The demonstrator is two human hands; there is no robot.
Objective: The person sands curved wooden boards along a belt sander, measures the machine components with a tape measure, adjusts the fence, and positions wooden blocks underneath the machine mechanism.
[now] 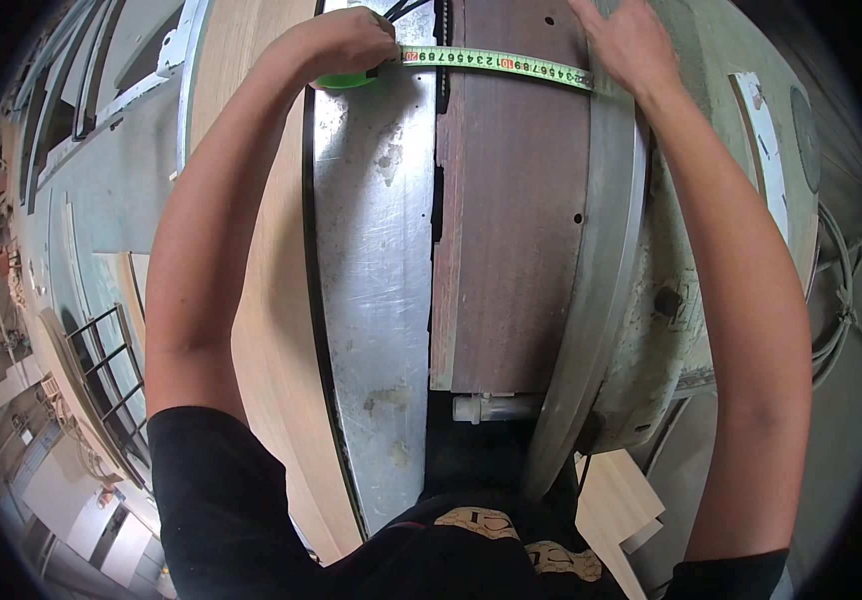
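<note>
My left hand (356,42) is closed around a green tape measure (349,80), whose case shows below the fingers. Its yellow-green blade (499,62) stretches right, across a metal strip (376,220) and a reddish-brown board (516,200). The blade's far end meets a long metal fence (601,250). Just above that end, my right hand (636,45) rests at the fence with the thumb stretched out. It seems to hold nothing; the top edge of the view cuts off some fingers.
A pale wood panel (276,330) lies along the left of the metal strip. Right of the fence stands a worn machine body (666,320) with a dark knob. Coiled cables (833,300) hang at far right. Boards and metal frames (111,350) fill the left background.
</note>
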